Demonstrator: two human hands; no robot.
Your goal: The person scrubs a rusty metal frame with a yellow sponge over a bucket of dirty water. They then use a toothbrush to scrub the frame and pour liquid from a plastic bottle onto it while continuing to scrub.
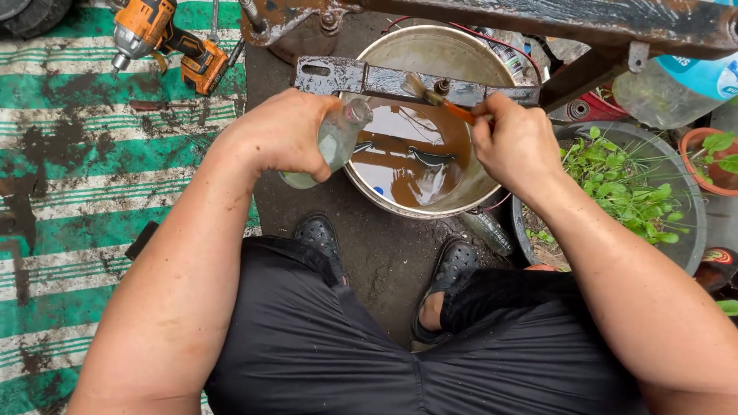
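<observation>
Glass bottle (332,146) clear, tilted neck-first over brown-water basin (461,201).

My left hand (280,134) is curled into a tight, knuckles-up grip, the forearm running bare and straight from the lower left. My right hand (516,142) is closed in a pinch, thumb and fingers pressed together, wrist bent slightly inward, its forearm angling in from the lower right.
</observation>
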